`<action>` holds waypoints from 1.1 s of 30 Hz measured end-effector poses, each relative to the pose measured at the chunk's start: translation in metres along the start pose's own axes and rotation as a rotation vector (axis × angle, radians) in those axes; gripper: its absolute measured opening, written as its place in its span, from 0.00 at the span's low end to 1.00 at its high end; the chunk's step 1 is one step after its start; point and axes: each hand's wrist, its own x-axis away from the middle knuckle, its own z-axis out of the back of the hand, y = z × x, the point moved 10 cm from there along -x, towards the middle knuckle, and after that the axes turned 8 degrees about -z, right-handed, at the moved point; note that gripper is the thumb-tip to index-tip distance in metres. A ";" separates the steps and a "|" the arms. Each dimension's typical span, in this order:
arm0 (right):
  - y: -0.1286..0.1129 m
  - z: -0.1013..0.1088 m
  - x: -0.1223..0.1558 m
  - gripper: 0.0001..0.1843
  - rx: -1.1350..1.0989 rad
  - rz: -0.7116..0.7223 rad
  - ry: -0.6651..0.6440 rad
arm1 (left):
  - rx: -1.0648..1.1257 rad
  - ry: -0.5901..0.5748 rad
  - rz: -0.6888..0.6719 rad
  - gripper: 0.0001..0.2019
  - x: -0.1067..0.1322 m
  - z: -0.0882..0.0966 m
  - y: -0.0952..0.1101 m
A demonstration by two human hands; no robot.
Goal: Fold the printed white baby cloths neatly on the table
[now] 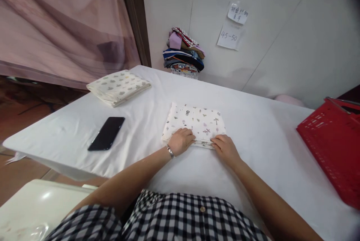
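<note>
Both hands rest palm down on the near edge of a folded printed cloth, which lies flat on the white-covered bench straight ahead of them. The left hand has its fingers bent, knuckles raised, with the tips on the cloth's near left corner; whether it pinches the hem or only presses on it cannot be told. The right hand lies flatter, its fingers stretched loosely and close together, the tips touching the near right part of the same edge; it holds nothing. The two hands sit near each other, a short strip of cloth edge between them. Both forearms reach forward from the body, elbows out, angling inward toward the cloth. A metal bracelet circles the left wrist.

A black phone lies screen up, well to the left of the left hand. Beyond it, further left and away, sits a second folded cloth. A red basket stands well off to the right of the right hand.
</note>
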 end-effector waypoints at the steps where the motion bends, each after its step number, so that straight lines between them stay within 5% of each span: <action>1: -0.001 0.000 0.003 0.12 -0.001 -0.002 0.026 | 0.004 0.013 -0.007 0.12 0.002 0.001 0.001; 6: -0.002 0.003 0.014 0.12 -0.039 -0.029 0.129 | 0.074 0.082 0.023 0.10 0.008 0.004 0.000; 10: 0.003 0.004 0.008 0.10 -0.095 -0.082 0.075 | 0.175 0.119 0.156 0.09 0.004 0.007 -0.011; 15: 0.009 -0.001 -0.010 0.10 -0.183 -0.187 -0.144 | 0.224 -0.002 0.239 0.08 -0.007 0.001 -0.018; 19: 0.006 -0.001 -0.016 0.11 -0.155 -0.196 -0.198 | 0.188 -0.109 0.232 0.07 -0.014 -0.003 -0.017; 23: 0.008 -0.002 -0.018 0.10 -0.194 -0.210 -0.157 | 0.228 -0.122 0.261 0.07 -0.016 -0.007 -0.021; 27: 0.011 0.001 -0.015 0.12 -0.229 -0.202 -0.062 | 0.212 -0.015 0.245 0.09 -0.014 0.000 -0.020; 33: 0.000 0.005 0.003 0.12 -0.141 -0.083 0.065 | 0.075 0.039 0.034 0.12 -0.006 0.005 0.006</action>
